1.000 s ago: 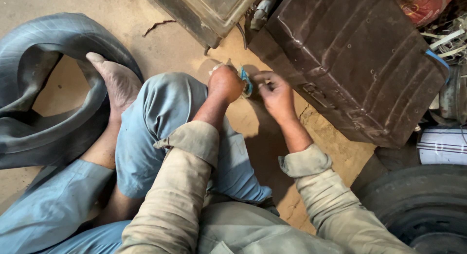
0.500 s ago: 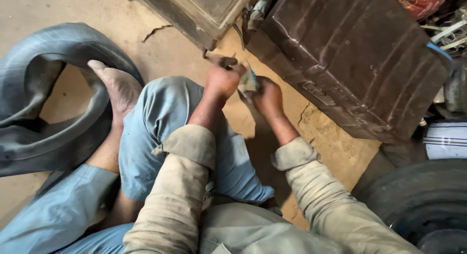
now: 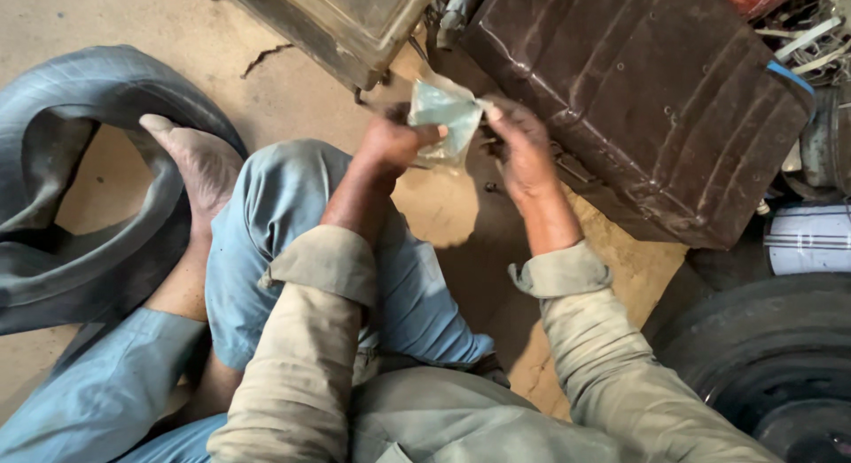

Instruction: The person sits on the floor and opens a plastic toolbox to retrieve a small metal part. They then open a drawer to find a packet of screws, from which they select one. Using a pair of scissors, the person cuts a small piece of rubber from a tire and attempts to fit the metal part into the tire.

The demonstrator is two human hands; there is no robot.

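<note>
a: why are you holding that pale green plastic packet (image 3: 446, 119) up over your raised knee, not down on the floor?

b: looks like you want it close in front of you, between both hands, so each can grip an edge.

a: and your fingers?

b: your left hand (image 3: 391, 144) has thumb and fingers pinched together on the packet's left side. your right hand (image 3: 520, 144) pinches its right edge, fingers curled closed. the dark metal box (image 3: 647, 100) sits just beyond, the inner tube (image 3: 62, 197) by your bare foot (image 3: 199, 166).
</note>
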